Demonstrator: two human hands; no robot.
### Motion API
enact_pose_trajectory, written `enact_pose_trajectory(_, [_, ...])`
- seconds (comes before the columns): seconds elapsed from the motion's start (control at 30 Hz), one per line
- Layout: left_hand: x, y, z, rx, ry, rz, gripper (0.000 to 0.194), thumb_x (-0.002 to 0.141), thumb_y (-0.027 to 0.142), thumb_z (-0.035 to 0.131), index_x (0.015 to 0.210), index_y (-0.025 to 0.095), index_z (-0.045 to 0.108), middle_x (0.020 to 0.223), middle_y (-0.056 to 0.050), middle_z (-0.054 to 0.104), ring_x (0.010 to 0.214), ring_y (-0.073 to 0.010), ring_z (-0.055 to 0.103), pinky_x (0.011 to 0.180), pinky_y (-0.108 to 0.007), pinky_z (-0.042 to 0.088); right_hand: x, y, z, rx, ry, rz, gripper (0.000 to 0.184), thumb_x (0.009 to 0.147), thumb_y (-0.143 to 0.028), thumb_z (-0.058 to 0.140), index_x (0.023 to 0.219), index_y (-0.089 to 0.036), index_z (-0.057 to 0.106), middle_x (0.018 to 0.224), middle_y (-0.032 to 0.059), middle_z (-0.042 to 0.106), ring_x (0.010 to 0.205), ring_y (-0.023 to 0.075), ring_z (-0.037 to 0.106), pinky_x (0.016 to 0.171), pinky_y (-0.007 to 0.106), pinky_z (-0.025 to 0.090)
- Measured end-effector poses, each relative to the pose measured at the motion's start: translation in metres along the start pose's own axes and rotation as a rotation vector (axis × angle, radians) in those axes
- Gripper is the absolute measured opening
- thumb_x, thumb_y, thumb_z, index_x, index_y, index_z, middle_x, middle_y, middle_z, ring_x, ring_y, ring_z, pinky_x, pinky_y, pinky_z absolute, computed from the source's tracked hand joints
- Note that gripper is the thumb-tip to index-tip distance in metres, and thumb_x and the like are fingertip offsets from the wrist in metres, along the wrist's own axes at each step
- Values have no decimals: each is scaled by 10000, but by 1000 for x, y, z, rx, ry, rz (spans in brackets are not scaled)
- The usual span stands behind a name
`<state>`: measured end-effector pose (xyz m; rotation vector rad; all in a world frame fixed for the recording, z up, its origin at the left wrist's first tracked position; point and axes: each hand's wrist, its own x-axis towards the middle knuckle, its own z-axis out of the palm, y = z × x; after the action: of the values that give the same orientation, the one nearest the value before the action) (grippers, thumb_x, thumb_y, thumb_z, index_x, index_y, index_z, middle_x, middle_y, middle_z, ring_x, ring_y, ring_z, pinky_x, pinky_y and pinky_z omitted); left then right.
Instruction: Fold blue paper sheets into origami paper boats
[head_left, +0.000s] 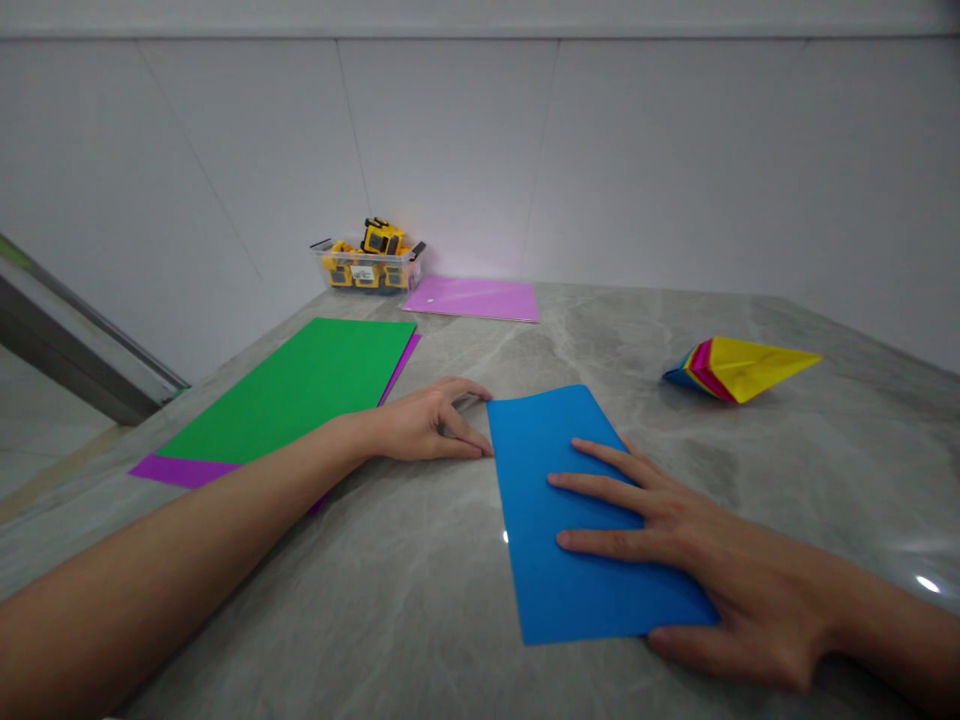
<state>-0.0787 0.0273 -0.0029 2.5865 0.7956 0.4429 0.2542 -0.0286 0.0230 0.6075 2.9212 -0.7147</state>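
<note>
A blue sheet of paper (544,500) lies on the grey marbled table in front of me, its far edge bowed slightly upward. My right hand (652,520) rests flat on the right part of the sheet, fingers spread, and covers some of that side. At the sheet's left edge, close to the far corner, is my left hand (439,420). Its thumb and forefinger are apart, with both tips touching the paper's edge. Whether the blue paper is one layer or folded double, I cannot tell.
Green paper (300,385) lies over purple paper (187,472) to the left. Pink-violet sheets (480,298) lie at the back, beside a clear plastic box (360,270) of yellow toy vehicles (382,238). A folded paper piece in yellow, pink and blue (750,368) sits on the right.
</note>
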Motion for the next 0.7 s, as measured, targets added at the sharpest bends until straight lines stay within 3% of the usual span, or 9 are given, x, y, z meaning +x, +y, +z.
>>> enact_pose_trajectory(0.7, [-1, -1, 3, -77, 29, 27, 175, 855, 285, 655, 999, 289, 755, 1386, -75, 425, 1296, -247, 415, 1102, -412, 338, 1, 1, 1, -3, 16, -9, 785, 727, -415, 680, 1446, -362, 367, 1577, 25, 215, 1428, 436, 56, 1055, 706, -69])
